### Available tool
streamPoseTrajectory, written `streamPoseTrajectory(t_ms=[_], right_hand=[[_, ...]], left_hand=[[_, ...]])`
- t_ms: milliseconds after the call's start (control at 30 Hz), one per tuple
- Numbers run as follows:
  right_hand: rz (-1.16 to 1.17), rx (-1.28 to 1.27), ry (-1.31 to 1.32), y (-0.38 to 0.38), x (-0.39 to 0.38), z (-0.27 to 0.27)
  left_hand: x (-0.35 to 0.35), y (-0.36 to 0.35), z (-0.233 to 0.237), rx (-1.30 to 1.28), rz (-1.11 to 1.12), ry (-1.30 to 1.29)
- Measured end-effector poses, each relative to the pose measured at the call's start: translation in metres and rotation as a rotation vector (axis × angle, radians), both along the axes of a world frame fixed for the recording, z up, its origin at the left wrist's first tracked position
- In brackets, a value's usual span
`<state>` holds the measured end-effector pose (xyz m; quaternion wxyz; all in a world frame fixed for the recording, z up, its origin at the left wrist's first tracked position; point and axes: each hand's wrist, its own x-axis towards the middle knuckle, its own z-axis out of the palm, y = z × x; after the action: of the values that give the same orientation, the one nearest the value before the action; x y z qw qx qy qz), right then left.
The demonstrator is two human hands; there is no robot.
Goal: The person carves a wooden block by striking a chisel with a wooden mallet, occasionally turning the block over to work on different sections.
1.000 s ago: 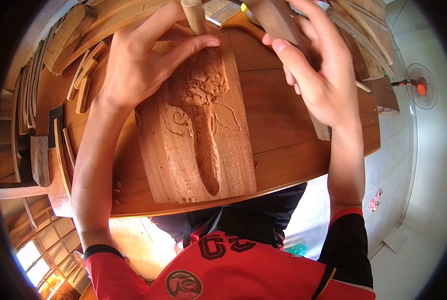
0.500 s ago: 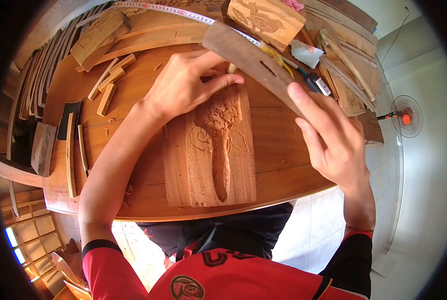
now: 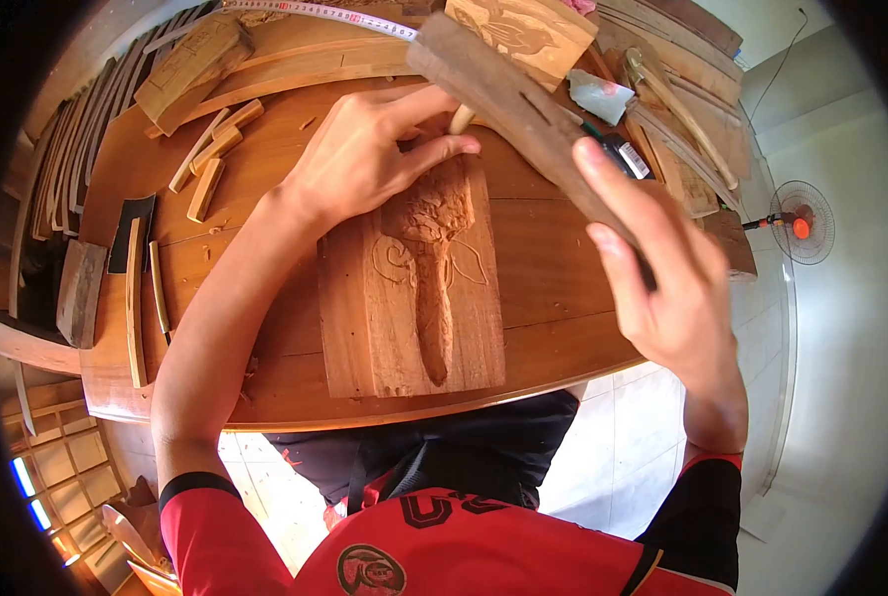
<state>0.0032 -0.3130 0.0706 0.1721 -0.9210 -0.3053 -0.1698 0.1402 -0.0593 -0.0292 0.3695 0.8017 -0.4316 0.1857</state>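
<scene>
My left hand (image 3: pixel 359 154) is closed round a tool with a pale round wooden handle (image 3: pixel 461 120), likely a carving chisel. Its lower end is hidden behind my fingers, at the top of the carved wooden board (image 3: pixel 389 338). A rough hollow, a long groove, a spiral and a leaf outline mark the board's face. Fingers of my right hand (image 3: pixel 674 278) wrap the lower end of a dark, flat wooden mallet (image 3: pixel 503 94). The mallet slants up to the left, and its far end overlaps the area just above the chisel handle.
A measuring tape (image 3: pixel 349 18) stretches across the back, near a board with a carved bird (image 3: pixel 523 40). Chisels and short wooden pieces (image 3: pixel 205 189) lie at the left. A hammer (image 3: pixel 677 109), planks and a plastic packet (image 3: pixel 600 96) are at the right. A fan (image 3: pixel 802 223) stands beyond.
The mallet's far end has lifted slightly, and more of the chisel handle shows below it. My left hand keeps its grip at the board's top. The whole view has shifted a little.
</scene>
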Motion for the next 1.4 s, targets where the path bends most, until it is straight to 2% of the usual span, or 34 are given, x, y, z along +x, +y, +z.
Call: streamPoseTrajectory(t_ms=[33, 133, 167, 267, 300, 400, 467, 600, 633, 700, 767, 900, 1000, 1133, 1200, 1333, 1400], right_hand=[[0.034, 0.047, -0.085, -0.001, 0.002, 0.000], [0.042, 0.231, -0.089, 0.005, 0.001, -0.010], [0.000, 0.053, 0.000, 0.006, 0.004, -0.006], [0.048, -0.073, -0.021, 0.002, 0.011, 0.002], [0.091, -0.023, -0.112, 0.001, 0.015, 0.005], [0.041, 0.184, -0.064, -0.001, 0.016, 0.007], [-0.027, 0.212, -0.073, -0.005, 0.023, 0.001], [-0.176, 0.413, 0.207, -0.008, 0.029, 0.000], [-0.135, 0.597, 0.170, 0.000, 0.034, -0.008], [-0.190, 0.527, 0.075, 0.008, 0.036, -0.013], [-0.189, 0.512, 0.068, 0.004, 0.039, -0.017], [0.023, 0.536, 0.060, -0.012, 0.051, -0.034], [0.112, 0.530, 0.017, -0.012, 0.053, -0.042], [0.143, 0.554, 0.050, -0.024, 0.052, -0.045], [0.163, 0.578, 0.090, -0.027, 0.049, -0.046], [0.224, 0.549, 0.154, -0.017, 0.034, -0.026], [0.259, 0.473, 0.074, -0.021, 0.035, -0.030]], left_hand=[[0.000, 0.000, -0.001, -0.040, 0.013, 0.013], [0.001, -0.006, -0.006, -0.130, 0.020, 0.082], [0.003, -0.005, -0.007, -0.136, 0.015, 0.109], [0.006, -0.003, -0.005, -0.115, 0.008, 0.134], [0.005, -0.002, 0.000, -0.077, 0.026, 0.170], [0.003, -0.004, 0.005, -0.026, 0.071, 0.239], [0.000, -0.005, 0.009, -0.024, 0.074, 0.316], [0.014, -0.003, 0.003, -0.068, 0.090, 0.377], [0.015, -0.004, 0.001, -0.113, 0.085, 0.424], [0.017, -0.005, 0.000, -0.184, 0.043, 0.461], [0.012, -0.003, 0.005, -0.089, 0.087, 0.447], [0.002, 0.002, 0.023, 0.049, 0.016, 0.421], [0.008, 0.005, 0.017, -0.055, -0.051, 0.221], [0.017, 0.016, 0.030, -0.063, -0.212, 0.534], [0.011, 0.006, 0.024, -0.194, -0.274, 0.543], [0.014, 0.002, 0.017, -0.148, -0.287, 0.522], [0.013, 0.001, 0.015, -0.150, -0.284, 0.543]])
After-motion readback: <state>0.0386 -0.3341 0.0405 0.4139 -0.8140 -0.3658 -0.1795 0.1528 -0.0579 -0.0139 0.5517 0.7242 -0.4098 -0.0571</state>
